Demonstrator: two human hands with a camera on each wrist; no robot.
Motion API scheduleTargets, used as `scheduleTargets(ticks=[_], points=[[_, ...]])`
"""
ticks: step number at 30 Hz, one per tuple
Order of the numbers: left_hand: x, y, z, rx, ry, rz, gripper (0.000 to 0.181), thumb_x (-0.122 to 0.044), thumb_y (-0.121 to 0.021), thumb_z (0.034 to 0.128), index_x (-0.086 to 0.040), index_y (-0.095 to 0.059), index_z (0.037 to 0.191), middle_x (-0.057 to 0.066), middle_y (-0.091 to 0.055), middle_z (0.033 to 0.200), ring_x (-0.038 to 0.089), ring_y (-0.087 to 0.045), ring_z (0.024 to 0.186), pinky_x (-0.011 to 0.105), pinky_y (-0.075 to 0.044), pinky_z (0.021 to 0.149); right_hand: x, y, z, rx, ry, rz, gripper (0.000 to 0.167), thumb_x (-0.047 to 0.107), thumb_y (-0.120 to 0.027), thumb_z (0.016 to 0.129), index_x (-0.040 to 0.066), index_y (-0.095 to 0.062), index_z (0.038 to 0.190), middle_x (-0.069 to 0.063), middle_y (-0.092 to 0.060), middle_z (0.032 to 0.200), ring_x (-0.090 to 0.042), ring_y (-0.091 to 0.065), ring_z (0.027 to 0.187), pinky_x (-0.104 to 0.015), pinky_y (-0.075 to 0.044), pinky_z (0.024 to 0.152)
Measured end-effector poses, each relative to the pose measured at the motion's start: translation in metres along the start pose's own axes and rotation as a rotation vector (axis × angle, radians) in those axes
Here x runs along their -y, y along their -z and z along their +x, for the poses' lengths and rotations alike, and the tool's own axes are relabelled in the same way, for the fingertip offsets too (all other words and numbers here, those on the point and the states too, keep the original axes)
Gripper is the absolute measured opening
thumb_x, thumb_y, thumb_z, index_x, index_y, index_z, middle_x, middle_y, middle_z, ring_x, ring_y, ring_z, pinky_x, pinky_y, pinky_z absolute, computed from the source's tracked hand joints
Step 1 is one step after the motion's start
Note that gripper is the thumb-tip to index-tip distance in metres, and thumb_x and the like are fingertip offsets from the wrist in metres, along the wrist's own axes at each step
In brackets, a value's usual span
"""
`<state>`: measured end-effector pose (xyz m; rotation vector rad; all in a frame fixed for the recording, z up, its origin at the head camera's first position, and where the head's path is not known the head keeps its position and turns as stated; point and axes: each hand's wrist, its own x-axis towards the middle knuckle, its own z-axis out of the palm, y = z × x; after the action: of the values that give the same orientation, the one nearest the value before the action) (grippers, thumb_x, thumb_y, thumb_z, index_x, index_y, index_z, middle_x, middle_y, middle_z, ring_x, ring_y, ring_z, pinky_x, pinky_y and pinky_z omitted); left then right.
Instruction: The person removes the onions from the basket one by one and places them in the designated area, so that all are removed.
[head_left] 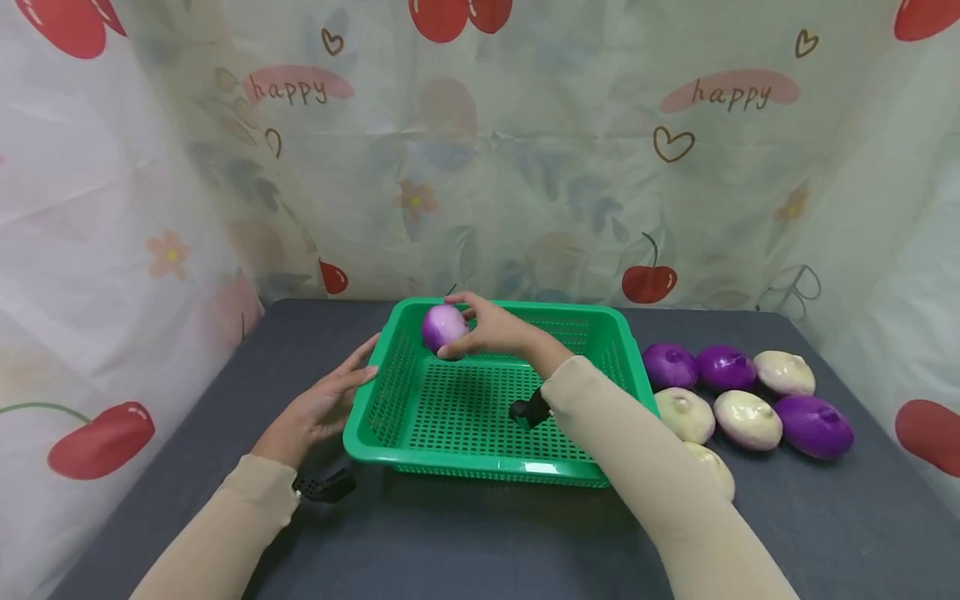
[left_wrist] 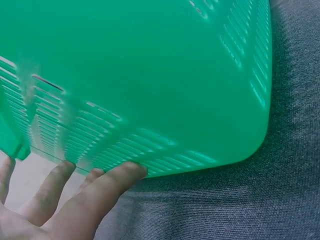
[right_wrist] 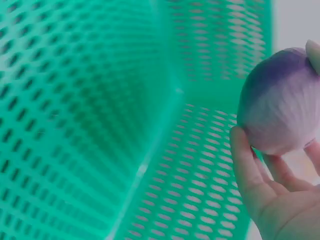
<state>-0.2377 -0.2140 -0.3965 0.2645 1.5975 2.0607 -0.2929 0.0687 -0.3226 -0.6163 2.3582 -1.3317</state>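
Note:
My right hand (head_left: 495,327) grips a round purple-and-white onion (head_left: 444,328) between thumb and fingers, inside the far left corner area of a green plastic basket (head_left: 480,463). In the right wrist view the onion (right_wrist: 280,102) shows a dark purple top and a paler streaked side, with the fingers (right_wrist: 246,165) below it. My left hand (head_left: 330,404) touches the outside of the basket's left wall with its fingers extended. The left wrist view shows those fingertips (left_wrist: 131,171) against the slotted wall (left_wrist: 165,115).
To the right of the basket several more onions lie on the dark grey cloth, purple ones (head_left: 814,427) and white ones (head_left: 747,421). A patterned curtain (head_left: 495,192) hangs behind the table and along both sides.

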Motion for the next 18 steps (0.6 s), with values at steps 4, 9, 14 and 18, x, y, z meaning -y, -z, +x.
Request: scheduleTargets(ticks=[4,9,14,18], points=[[0.001,0.003,0.0,0.004,-0.014,0.022,0.064,-0.02,-0.038,0.1059,-0.039,-0.001,0.155,0.008,-0.024,0.152,0.018,-0.055,0.119,0.043,-0.052,0.091,0.008,0.024,-0.009,-0.061,-0.003,0.13,0.084,0.015,-0.081,0.078,0.027,-0.034,0.147,-0.016,-0.039,0.14,-0.032,-0.057,0.109,-0.04,-0.054,0.084],[0.002,0.003,0.001,0.009,-0.012,0.021,0.064,-0.021,-0.038,0.1058,-0.04,-0.002,0.155,0.01,-0.021,0.154,0.019,-0.053,0.12,0.044,-0.051,0.092,0.009,0.054,-0.028,-0.126,0.017,0.252,0.078,0.012,-0.078,0.081,0.026,-0.036,0.145,-0.017,-0.038,0.139,-0.037,-0.057,0.113,-0.048,-0.053,0.091],[0.0,0.001,0.001,0.005,-0.006,-0.005,0.063,-0.018,-0.036,0.1062,-0.04,-0.003,0.155,0.011,-0.018,0.156,0.02,-0.052,0.121,0.044,-0.051,0.092,0.004,0.086,-0.058,-0.204,0.04,0.265,0.073,0.015,-0.074,0.086,0.027,-0.033,0.145,-0.016,-0.039,0.139,-0.034,-0.053,0.118,-0.05,-0.049,0.097],[-0.002,-0.001,0.0,0.011,-0.002,-0.024,0.062,-0.017,-0.035,0.1065,-0.04,-0.003,0.155,0.012,-0.017,0.156,0.02,-0.052,0.121,0.043,-0.052,0.091,-0.005,0.109,-0.089,-0.269,0.05,0.217,0.071,0.017,-0.071,0.089,0.026,-0.031,0.146,-0.014,-0.038,0.14,-0.031,-0.053,0.118,-0.039,-0.051,0.096]])
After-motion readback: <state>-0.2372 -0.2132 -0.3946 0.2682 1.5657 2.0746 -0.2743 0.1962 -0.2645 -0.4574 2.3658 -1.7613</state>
